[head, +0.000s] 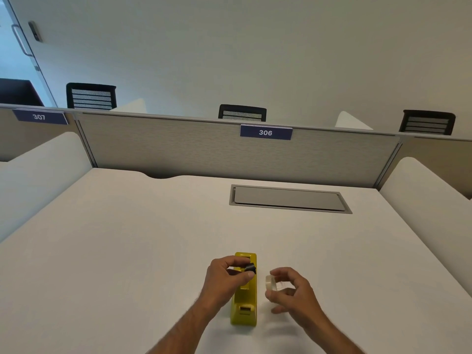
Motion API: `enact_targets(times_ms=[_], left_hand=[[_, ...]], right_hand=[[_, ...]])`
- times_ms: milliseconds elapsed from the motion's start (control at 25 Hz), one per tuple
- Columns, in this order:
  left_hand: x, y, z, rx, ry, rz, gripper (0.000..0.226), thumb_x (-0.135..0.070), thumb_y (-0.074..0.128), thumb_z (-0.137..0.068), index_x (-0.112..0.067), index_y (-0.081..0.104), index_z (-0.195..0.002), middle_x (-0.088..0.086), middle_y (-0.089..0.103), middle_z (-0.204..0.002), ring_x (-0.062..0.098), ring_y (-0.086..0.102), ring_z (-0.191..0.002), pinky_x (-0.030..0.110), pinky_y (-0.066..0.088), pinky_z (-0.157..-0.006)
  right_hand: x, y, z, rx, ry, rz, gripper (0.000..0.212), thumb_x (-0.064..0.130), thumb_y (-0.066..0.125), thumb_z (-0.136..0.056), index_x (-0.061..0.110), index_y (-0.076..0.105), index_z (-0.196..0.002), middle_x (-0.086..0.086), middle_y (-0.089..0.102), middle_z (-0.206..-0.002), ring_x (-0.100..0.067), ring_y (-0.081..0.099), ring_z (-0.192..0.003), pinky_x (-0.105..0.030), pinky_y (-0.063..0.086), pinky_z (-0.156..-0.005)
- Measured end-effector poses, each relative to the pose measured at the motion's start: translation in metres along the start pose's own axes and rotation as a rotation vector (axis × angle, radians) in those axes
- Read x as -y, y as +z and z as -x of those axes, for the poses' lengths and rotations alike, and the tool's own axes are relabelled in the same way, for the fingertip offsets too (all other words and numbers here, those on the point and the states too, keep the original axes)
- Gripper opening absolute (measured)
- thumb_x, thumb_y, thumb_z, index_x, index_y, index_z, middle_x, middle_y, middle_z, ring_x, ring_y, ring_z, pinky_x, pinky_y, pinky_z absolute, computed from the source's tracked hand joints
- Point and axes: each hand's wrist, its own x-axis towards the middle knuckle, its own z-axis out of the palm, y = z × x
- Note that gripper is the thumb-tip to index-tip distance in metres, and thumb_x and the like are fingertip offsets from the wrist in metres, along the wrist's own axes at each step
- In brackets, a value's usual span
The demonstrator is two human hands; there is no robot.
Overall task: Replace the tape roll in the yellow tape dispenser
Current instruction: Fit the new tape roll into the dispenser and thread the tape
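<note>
The yellow tape dispenser (pixel 244 302) lies on the white desk near its front edge, long axis running away from me. My left hand (pixel 224 277) hovers over its far half and pinches a small black spool core (pixel 250 267) between thumb and fingers. Just right of the dispenser, my right hand (pixel 291 292) holds a clear tape roll (pixel 271 282) upright between thumb and fingertips. The two hands are apart, and the roll does not touch the dispenser.
A grey cable hatch (pixel 290 199) is set into the white desk (pixel 127 251) at the back right. A grey partition with a "306" label (pixel 265 132) closes the far edge; white side dividers flank the desk. Black chairs stand behind.
</note>
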Motion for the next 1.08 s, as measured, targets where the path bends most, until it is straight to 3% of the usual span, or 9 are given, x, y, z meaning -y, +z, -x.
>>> enact_targets(times_ms=[280,400,520,760,880,1080], left_hand=[[-0.004,0.003,0.003,0.027,0.018,0.026,0.030,-0.021,0.087,-0.069,-0.033,0.077,-0.095,-0.017,0.076,-0.092,0.006,0.072,-0.082,0.020,0.056,-0.068],[-0.006,0.003,0.004,0.041,0.020,0.026,0.031,-0.020,0.087,-0.069,-0.032,0.078,-0.096,-0.018,0.076,-0.091,0.006,0.072,-0.081,0.017,0.055,-0.066],[-0.008,0.003,0.005,0.050,0.021,0.026,0.032,-0.020,0.086,-0.070,-0.032,0.078,-0.098,-0.013,0.077,-0.094,0.010,0.073,-0.083,0.025,0.059,-0.074],[-0.012,0.004,0.008,0.067,0.049,0.028,0.029,-0.017,0.085,-0.073,-0.032,0.078,-0.096,-0.010,0.078,-0.091,0.011,0.074,-0.082,0.027,0.059,-0.076],[-0.014,0.004,0.009,0.077,0.059,0.042,0.029,-0.014,0.084,-0.074,-0.030,0.078,-0.098,-0.007,0.078,-0.090,0.014,0.074,-0.083,0.030,0.061,-0.079],[-0.015,0.004,0.009,0.067,0.042,0.052,0.031,-0.012,0.083,-0.075,-0.025,0.078,-0.102,-0.006,0.078,-0.096,0.014,0.074,-0.086,0.029,0.060,-0.080]], right_hand=[[0.009,0.000,-0.010,0.040,-0.044,-0.116,0.046,0.027,0.087,-0.053,0.023,0.067,-0.094,-0.016,0.063,-0.106,-0.036,0.070,-0.086,-0.050,0.063,-0.071],[0.009,0.000,-0.011,0.087,-0.045,-0.149,0.049,0.025,0.086,-0.056,0.025,0.071,-0.102,-0.011,0.065,-0.109,-0.030,0.071,-0.090,-0.048,0.063,-0.072],[0.008,0.000,-0.013,0.081,-0.072,-0.152,0.048,0.021,0.084,-0.058,0.023,0.074,-0.105,-0.006,0.074,-0.100,-0.028,0.071,-0.091,-0.050,0.063,-0.078],[0.010,0.003,-0.017,0.062,-0.083,-0.216,0.028,0.012,0.083,-0.073,0.019,0.076,-0.100,-0.017,0.077,-0.087,-0.030,0.074,-0.084,-0.041,0.062,-0.073],[0.012,0.005,-0.017,0.062,-0.076,-0.245,0.029,0.017,0.083,-0.069,0.017,0.077,-0.097,-0.016,0.077,-0.085,-0.027,0.073,-0.081,-0.042,0.062,-0.072],[0.011,0.003,-0.017,0.102,-0.086,-0.307,0.039,0.015,0.082,-0.069,0.013,0.074,-0.107,-0.010,0.076,-0.103,-0.029,0.073,-0.094,-0.043,0.062,-0.074]])
